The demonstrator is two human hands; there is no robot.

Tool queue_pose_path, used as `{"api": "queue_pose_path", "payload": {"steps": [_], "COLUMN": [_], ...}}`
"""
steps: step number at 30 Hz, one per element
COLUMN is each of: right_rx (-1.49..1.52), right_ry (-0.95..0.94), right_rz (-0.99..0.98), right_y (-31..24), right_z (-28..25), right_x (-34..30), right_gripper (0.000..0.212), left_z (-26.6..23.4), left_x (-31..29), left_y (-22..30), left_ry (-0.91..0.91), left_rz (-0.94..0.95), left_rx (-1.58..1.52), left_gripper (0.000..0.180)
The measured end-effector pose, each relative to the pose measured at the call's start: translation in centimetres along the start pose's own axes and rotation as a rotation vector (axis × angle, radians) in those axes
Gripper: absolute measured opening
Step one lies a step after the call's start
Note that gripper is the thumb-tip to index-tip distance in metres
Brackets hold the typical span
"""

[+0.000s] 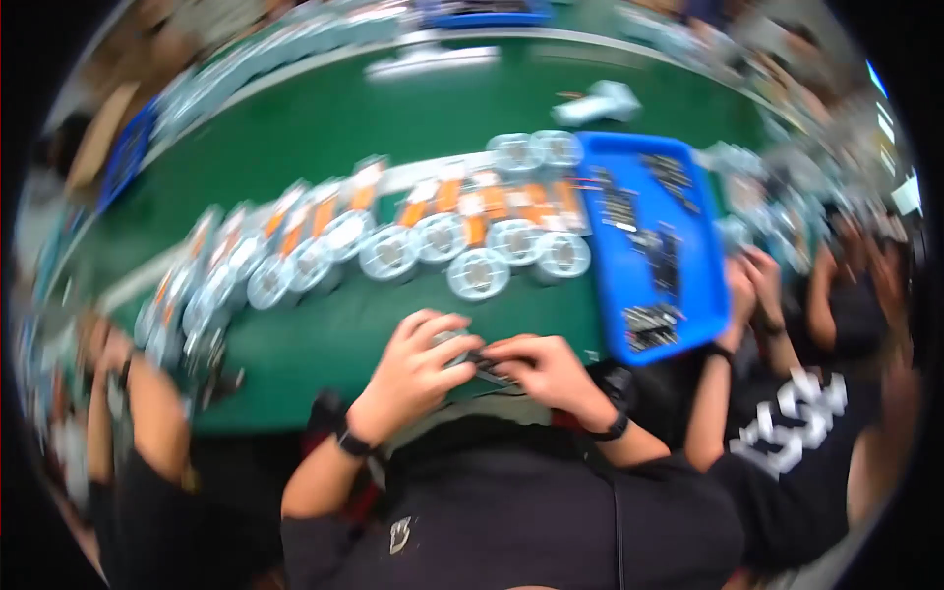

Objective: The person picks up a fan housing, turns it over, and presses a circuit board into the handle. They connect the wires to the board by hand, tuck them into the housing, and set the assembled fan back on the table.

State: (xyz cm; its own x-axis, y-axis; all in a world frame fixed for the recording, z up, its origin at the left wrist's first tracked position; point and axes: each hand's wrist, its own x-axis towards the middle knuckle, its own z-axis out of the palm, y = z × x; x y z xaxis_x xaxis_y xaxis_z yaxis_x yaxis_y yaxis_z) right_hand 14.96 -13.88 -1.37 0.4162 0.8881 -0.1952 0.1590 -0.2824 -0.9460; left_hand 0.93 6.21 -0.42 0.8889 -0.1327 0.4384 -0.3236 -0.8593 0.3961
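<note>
My left hand [421, 365] and my right hand [544, 370] meet over the near edge of the green table [511, 339]. Between their closed fingertips is a small dark part [481, 362], with a pale piece beside the left fingers; blur hides its exact kind. Just beyond stand rows of items with round, pale-blue translucent ends [478, 274] and orange-and-white bodies [418, 209]. To the right of my hands lies a blue tray [703, 258] holding groups of small dark parts [652, 326].
A co-worker's hands [755, 285] are close by the tray's right edge. Another person's hand [111, 349] is at the far left, near the rows. A pale-blue wrapped bundle [602, 102] lies beyond the tray. More blue trays [487, 14] are at the back.
</note>
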Motion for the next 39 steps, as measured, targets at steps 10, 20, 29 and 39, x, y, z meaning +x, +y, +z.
{"api": "queue_pose_path", "payload": {"steps": [10,20,29,39], "right_rx": [-0.179,0.061,-0.207,-0.013], "right_ry": [0.154,0.228,0.469,0.538], "right_rz": [-0.443,-0.307,-0.382,-0.198], "right_y": [2.5,2.3,2.7,4.7], "right_z": [1.7,0.9,2.8,3.2], "right_x": [0.4,0.9,0.3,-0.4], "right_gripper": [0.018,0.017,0.011,0.030], "left_z": [-0.2,-18.1,-17.0,-21.6], "left_x": [-0.4,9.2,-1.5,6.9], "left_y": [3.0,-9.3,-42.1,-28.8], "left_ry": [-0.027,0.093,0.174,-0.153], "left_rz": [-0.169,-0.251,-0.731,-0.982], "left_rx": [0.178,0.508,0.815,0.723], "left_gripper": [0.014,0.005,0.025,0.033]}}
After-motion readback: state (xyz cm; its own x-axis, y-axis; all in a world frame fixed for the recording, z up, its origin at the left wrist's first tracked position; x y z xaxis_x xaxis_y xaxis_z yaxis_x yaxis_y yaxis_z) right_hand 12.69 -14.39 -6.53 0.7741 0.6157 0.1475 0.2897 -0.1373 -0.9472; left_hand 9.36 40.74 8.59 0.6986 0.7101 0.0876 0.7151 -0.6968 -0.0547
